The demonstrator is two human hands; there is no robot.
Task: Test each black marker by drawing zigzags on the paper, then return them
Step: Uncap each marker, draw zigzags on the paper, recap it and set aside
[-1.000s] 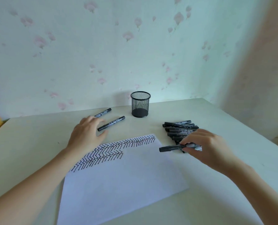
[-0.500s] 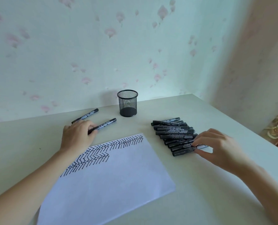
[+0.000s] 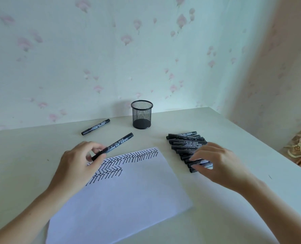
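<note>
A white sheet of paper [image 3: 128,194] lies in front of me with rows of black zigzags along its far-left corner. My left hand [image 3: 77,164] pinches the near end of a black marker [image 3: 119,143] lifted at the paper's far-left edge. A second black marker [image 3: 95,127] lies alone further back on the left. To the right of the paper lies a row of several black markers [image 3: 186,145]. My right hand [image 3: 220,164] rests on the nearest markers of that row, fingers spread, and hides part of them.
An empty black mesh pen cup [image 3: 141,114] stands at the back of the pale table [image 3: 234,138] near the flowered wall. The table's right edge runs diagonally close to my right arm, with a patterned floor beyond it.
My right hand put its marker down at the near end of the row and stays on it. My left hand closed on the nearer loose marker and lifted its end.
</note>
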